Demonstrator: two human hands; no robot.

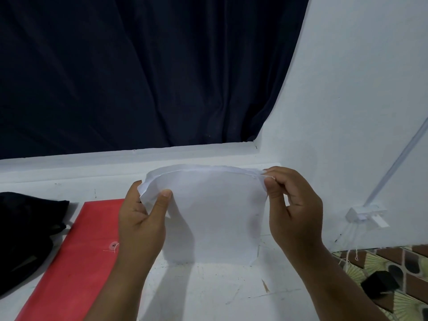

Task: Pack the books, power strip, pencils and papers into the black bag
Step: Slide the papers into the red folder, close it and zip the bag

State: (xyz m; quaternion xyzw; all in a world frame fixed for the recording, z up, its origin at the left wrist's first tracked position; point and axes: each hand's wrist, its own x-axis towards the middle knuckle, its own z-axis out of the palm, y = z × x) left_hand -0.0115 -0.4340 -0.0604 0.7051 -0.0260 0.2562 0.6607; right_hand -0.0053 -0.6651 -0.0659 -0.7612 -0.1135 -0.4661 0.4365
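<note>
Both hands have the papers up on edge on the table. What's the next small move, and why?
Probably carry the papers left toward the black bag. The left hand and right hand pinch the top corners, the sheets stand squared on the white table, and the bag lies beyond the red envelope.

The left hand (141, 218) and right hand (293, 212) are being raised, fingers pinched closed on opposite upper corners of the held white paper sheets (213, 216).
</note>
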